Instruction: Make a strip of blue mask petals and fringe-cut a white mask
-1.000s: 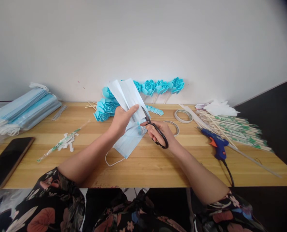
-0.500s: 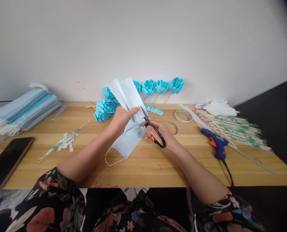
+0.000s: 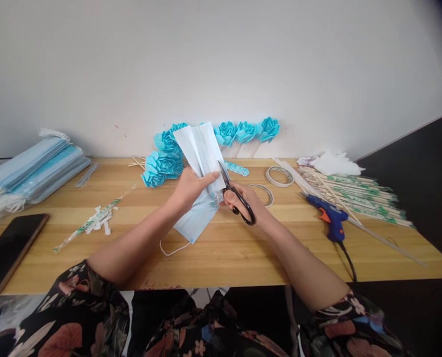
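My left hand pinches a pale blue pleated face mask, held up above the table, with the thumb lying across its lower part. My right hand grips black-handled scissors, whose blades point up and lie at the mask's right edge, close to my left thumb. Below my hands, another light blue face mask rests on the wood, one white ear loop spread toward me. Blue flowers made of folded petals stand behind my hands, partly covered by the raised mask.
A stack of face masks and a phone lie at the left, near white scraps. To the right are tape rolls, a blue glue gun with its cord, and wrapped chopsticks. A wall rises behind the table.
The held mask has turned slightly more upright and shifted a little right. My left thumb has moved closer to the scissor blades. The whole view has shifted slightly.
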Tool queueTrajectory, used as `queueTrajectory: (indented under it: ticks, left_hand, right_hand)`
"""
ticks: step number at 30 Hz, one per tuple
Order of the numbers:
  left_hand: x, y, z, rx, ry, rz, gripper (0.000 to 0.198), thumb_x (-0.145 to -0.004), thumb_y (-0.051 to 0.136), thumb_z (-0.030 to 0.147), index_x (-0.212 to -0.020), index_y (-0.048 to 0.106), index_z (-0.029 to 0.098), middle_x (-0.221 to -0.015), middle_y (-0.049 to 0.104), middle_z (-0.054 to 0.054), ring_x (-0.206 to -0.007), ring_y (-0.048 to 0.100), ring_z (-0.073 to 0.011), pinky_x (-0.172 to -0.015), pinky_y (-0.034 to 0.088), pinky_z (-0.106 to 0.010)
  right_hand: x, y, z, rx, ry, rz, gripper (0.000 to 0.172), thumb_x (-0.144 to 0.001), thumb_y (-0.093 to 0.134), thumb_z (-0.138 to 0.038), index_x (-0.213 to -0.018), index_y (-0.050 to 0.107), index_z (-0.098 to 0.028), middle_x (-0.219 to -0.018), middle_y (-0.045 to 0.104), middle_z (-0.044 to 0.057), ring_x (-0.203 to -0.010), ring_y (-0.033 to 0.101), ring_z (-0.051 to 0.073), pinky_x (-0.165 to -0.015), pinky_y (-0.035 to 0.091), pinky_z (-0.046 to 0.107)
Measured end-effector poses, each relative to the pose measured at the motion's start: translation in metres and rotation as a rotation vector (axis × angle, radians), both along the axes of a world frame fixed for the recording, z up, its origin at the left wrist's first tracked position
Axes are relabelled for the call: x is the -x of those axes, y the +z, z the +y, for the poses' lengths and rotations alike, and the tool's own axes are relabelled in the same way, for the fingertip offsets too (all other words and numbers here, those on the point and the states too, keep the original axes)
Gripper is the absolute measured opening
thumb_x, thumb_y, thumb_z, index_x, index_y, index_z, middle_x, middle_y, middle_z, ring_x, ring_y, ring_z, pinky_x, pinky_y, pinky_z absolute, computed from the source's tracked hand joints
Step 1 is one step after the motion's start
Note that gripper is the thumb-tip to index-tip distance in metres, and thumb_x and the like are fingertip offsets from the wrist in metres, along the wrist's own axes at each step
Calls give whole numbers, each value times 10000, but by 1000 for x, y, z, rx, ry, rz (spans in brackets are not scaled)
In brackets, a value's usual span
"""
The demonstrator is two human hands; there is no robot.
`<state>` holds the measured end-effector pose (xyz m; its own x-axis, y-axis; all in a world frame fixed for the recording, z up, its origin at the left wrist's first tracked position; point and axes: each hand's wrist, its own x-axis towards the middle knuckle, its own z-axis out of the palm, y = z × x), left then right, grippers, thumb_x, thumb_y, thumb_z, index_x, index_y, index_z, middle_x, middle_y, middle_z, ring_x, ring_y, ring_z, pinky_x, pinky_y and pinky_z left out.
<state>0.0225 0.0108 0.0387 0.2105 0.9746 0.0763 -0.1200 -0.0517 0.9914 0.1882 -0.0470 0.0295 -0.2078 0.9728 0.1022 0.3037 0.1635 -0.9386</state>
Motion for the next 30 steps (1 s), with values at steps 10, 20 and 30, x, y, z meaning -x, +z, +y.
queueTrajectory:
  ticks: [10,20,30]
  left_hand:
    - [0,0,-2,3,-30,48,398,-672,791,381,-943,710,101,-979,759,-130,-925,709,-306,-831,582,-421]
    - [0,1,-2,23,-29,18,428,-718,768,390,-1019,711,91,-1060,760,-150,-975,710,-310,-828,589,-405]
    - [0,-1,-2,23,-28,-12,450,-710,782,392,-1031,705,86,-1030,752,-149,-955,703,-307,-837,569,-415]
  right_hand:
    - [2,2,-1,-2,-27,87,638,-725,585,-855,-662,503,-226,-548,462,-27,-522,498,140,-685,569,354]
    - [4,1,-3,-18,-60,108,619,-746,595,-824,-626,482,-227,-522,420,-47,-495,444,114,-660,577,332]
    - [3,-5,0,-6,-107,87,612,-754,609,-802,-628,493,-215,-485,416,-59,-458,495,109,-584,530,296]
